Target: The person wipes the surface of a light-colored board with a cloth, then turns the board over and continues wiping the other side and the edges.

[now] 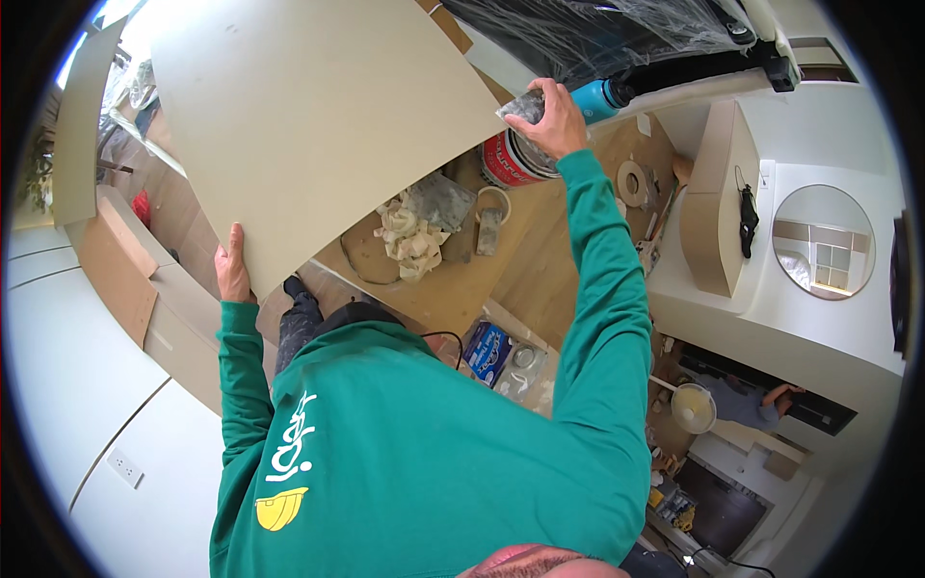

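Note:
A large beige panel (pixel 318 116) stands tilted before me, its lower corner close to my body. My left hand (pixel 232 267) grips its left edge near that corner, thumb along the edge and the other fingers mostly hidden behind. In my right hand (pixel 559 120) is a mottled grey block (pixel 526 106), perhaps a sanding block, pinched between thumb and fingers at the panel's right corner. I cannot tell whether the block touches the panel. Just under this hand stands a red and black paint bucket (pixel 511 159). A blue bottle (pixel 599 99) is beyond my fingers.
Crumpled cream paper (pixel 412 241), a grey cloth (pixel 441 200) and a roll of tape (pixel 633 183) lie on the floor covering. A blue package (pixel 488 352) sits near my right side. Plastic-wrapped furniture (pixel 597 39) stands ahead. Another person (pixel 742 400) is at the far right.

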Demonstrator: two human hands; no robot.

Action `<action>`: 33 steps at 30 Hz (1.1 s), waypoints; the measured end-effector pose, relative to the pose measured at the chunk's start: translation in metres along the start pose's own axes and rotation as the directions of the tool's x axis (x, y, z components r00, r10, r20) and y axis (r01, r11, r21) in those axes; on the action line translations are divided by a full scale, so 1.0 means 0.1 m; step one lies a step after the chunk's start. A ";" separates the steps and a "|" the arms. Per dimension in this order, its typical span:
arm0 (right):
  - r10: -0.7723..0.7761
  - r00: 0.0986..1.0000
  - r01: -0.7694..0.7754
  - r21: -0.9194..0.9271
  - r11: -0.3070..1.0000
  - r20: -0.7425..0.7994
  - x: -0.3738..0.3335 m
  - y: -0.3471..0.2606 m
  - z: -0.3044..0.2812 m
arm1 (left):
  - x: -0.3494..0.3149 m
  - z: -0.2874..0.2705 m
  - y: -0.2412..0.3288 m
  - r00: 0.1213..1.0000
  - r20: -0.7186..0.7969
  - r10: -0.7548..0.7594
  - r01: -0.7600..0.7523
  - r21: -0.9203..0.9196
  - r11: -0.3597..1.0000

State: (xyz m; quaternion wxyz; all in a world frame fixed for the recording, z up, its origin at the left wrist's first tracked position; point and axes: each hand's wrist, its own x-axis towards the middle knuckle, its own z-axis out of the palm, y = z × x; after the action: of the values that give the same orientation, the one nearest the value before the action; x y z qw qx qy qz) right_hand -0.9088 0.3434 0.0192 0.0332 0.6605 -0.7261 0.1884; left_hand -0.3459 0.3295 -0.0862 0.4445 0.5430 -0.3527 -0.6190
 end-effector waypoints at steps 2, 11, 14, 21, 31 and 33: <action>-0.004 0.999 0.004 0.012 1.000 0.033 -0.03 -0.06 0.01 | 0.00 0.00 0.01 1.000 -0.002 0.009 -0.009 -0.008 1.000; -0.093 0.991 0.072 0.205 0.976 0.098 -0.34 -0.48 -0.16 | 0.07 -0.09 -0.09 0.999 0.034 0.006 -0.005 -0.013 1.000; -0.061 0.979 -0.023 0.405 0.914 0.194 -0.82 -0.78 -0.32 | 0.06 -0.10 -0.13 1.000 0.023 -0.013 0.013 -0.030 0.999; 0.236 0.679 -0.614 0.362 0.701 0.695 -2.85 -0.77 0.82 | -0.13 0.25 0.18 0.833 0.038 0.552 -0.393 0.742 0.543; 0.566 0.713 -0.698 0.342 0.629 0.414 -3.48 -1.09 1.67 | -0.44 2.00 0.14 0.613 0.758 0.222 -0.737 0.650 -0.185; 0.567 0.723 -0.689 0.348 0.635 0.396 -3.45 -1.11 1.70 | -0.36 2.61 0.11 0.548 0.818 0.176 -0.773 0.576 -0.267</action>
State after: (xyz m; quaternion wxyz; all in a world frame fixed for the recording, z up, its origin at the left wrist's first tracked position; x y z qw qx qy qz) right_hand -0.7234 0.6093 -0.2152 -0.2884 0.3686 -0.8401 0.2744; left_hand -0.6009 0.3468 -0.0209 0.0665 0.3211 -0.9437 -0.0434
